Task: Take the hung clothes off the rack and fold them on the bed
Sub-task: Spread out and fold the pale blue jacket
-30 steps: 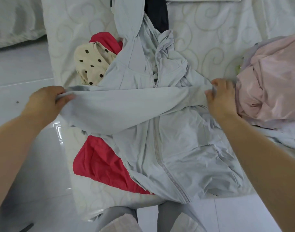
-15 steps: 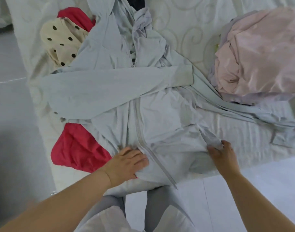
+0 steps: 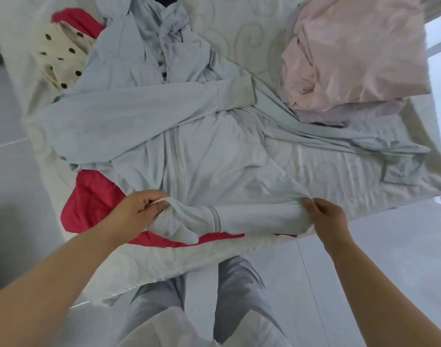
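A pale grey zip jacket (image 3: 201,151) lies front up on the white bed (image 3: 327,176), one sleeve folded across its chest, the other trailing right. My left hand (image 3: 136,211) grips the jacket's bottom hem at the left. My right hand (image 3: 324,219) pinches the hem at the right. Between them the hem is lifted and rolled upward off the bed's near edge. A red garment (image 3: 94,204) lies under the jacket at the left.
A crumpled pink garment (image 3: 352,51) sits on the bed at the upper right. A cream polka-dot piece (image 3: 61,53) lies at the upper left over more red cloth. Pale tiled floor (image 3: 377,271) surrounds the bed; my grey-trousered legs (image 3: 239,291) stand at its edge.
Both hands moved from the folded sleeve down to the jacket's bottom hem, took hold of it and lifted it upward, uncovering more red cloth at the bed's edge.
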Demonstrator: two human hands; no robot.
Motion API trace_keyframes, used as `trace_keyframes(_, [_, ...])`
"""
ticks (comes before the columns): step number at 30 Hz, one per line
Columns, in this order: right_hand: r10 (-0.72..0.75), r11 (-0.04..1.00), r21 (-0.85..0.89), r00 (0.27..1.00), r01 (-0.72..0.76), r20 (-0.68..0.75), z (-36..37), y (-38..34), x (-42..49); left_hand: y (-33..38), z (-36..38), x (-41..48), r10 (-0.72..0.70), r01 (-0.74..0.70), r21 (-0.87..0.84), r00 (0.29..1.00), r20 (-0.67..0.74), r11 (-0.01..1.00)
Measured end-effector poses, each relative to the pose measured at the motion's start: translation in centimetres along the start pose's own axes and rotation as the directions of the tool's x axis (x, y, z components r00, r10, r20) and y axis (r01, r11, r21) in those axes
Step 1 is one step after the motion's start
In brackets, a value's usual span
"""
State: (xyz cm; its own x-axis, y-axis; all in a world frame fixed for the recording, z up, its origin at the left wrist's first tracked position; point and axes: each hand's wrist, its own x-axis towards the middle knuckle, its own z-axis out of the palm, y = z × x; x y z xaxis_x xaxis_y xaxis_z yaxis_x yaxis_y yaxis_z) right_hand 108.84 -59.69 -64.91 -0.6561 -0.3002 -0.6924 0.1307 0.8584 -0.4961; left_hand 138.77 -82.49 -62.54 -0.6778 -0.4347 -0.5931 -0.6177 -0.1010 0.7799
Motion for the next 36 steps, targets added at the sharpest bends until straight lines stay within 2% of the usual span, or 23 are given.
trace_keyframes(2, [0.032,0.995,0.088,0.998,-0.036,0.045,0.3,-0.2,-0.1,0.7,-0.5,1.0,-0.045,0.042,0.057,0.998,0.045,0.997])
trace_keyframes(4, [0.064,0.996,0.056,0.995,-0.068,0.072,0.8,-0.3,0.1,0.8,-0.2,2.1,-0.098,0.056,0.339,0.989,0.108,0.939])
trace_keyframes(6, [0.106,0.993,-0.064,0.991,-0.100,0.083,1.3,0.2,0.6,0.1,0.1,3.3,-0.157,0.052,0.699,0.984,0.086,0.713])
trace_keyframes(7, [0.130,0.986,-0.111,0.989,-0.121,0.076,1.5,0.6,0.9,-0.4,0.4,3.6,-0.111,0.016,0.819,0.992,0.058,0.573])
trace_keyframes(8, [0.151,0.980,-0.138,0.987,-0.142,0.056,1.6,1.0,1.2,-1.2,0.8,3.7,-0.001,-0.031,0.877,0.999,0.036,0.479])
trace_keyframes(9, [0.164,0.978,-0.138,0.986,-0.158,0.028,1.6,1.3,1.5,-2.1,1.0,3.7,0.108,-0.048,0.904,0.994,0.002,0.425])
trace_keyframes(11, [0.161,0.978,-0.130,0.987,-0.161,-0.011,1.5,1.9,2.0,-3.1,2.0,2.8,0.368,-0.146,0.872,0.929,-0.041,0.466])
trace_keyframes(12, [0.143,0.979,-0.148,0.990,-0.142,-0.005,1.4,2.0,2.2,-3.0,2.7,2.3,0.394,-0.202,0.852,0.919,-0.006,0.484])
trace_keyframes(14, [0.091,0.977,-0.195,0.996,-0.086,0.017,1.0,2.0,2.7,-3.1,4.8,1.3,0.394,-0.303,0.826,0.913,0.109,0.474])
trace_keyframes(16, [0.064,0.983,-0.169,0.998,-0.067,-0.024,0.0,2.0,3.6,-3.2,6.5,0.9,0.313,-0.326,0.828,0.930,0.194,0.456])
trace_keyframes(19, [0.099,0.993,-0.040,0.981,-0.107,-0.168,-2.7,1.5,6.0,-3.2,7.6,1.9,0.289,-0.300,0.840,0.940,0.180,0.452])
trace_keyframes(22, [0.148,0.989,0.054,0.923,-0.138,-0.355,-6.5,1.5,9.0,-2.0,8.0,3.8,0.373,-0.346,0.830,0.910,0.183,0.436])
trace_keyframes(24, [0.139,0.990,0.045,0.861,-0.134,-0.489,-9.2,1.6,11.0,-0.5,8.3,5.3,0.459,-0.372,0.824,0.875,0.157,0.428])
trace_keyframes(27, [0.177,0.980,0.021,0.824,-0.197,-0.538,-12.8,2.1,13.2,1.0,9.1,7.8,0.531,-0.364,0.852,0.838,0.123,0.376])
trace_keyframes(32, [0.163,0.936,-0.218,0.889,-0.276,-0.427,-15.0,4.2,14.8,3.2,10.7,11.5,0.376,-0.247,0.919,0.919,0.121,0.308])
trace_keyframes(34, [0.151,0.933,-0.246,0.907,-0.262,-0.393,-14.9,5.0,15.0,3.6,11.5,12.7,0.286,-0.212,0.929,0.950,0.124,0.302])
trace_keyframes(36, [0.123,0.932,-0.258,0.891,-0.255,-0.438,-15.0,5.5,15.2,3.6,11.8,13.7,0.185,-0.196,0.935,0.972,0.145,0.295])
